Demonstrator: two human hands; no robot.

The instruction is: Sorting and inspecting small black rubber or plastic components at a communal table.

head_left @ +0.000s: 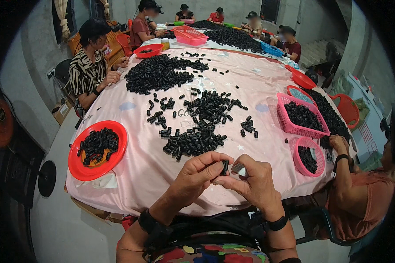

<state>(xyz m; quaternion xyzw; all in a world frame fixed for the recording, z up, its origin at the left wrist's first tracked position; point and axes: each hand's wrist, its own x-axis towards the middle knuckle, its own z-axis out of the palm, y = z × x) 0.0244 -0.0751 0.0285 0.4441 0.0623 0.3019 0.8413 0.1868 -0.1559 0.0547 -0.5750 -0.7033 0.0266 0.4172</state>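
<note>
Above the near edge of the table both my hands meet. My left hand (199, 173) pinches a small black cylindrical piece (224, 167) upright between thumb and fingers. My right hand (254, 182) is closed around a small clear, shiny strip (238, 168), whose exact kind I cannot make out; its thumb tip comes up close to the black piece. Just beyond my hands lies a loose pile of similar black pieces (193, 142), with more scattered behind it (210, 105).
A red plate (74, 164) of black parts stands left. To the right are a pink basket (285, 125) and a round pink basket (299, 164), both holding black parts. A larger heap (158, 74) lies farther back. Co-workers sit around the table, one close on my right (355, 193).
</note>
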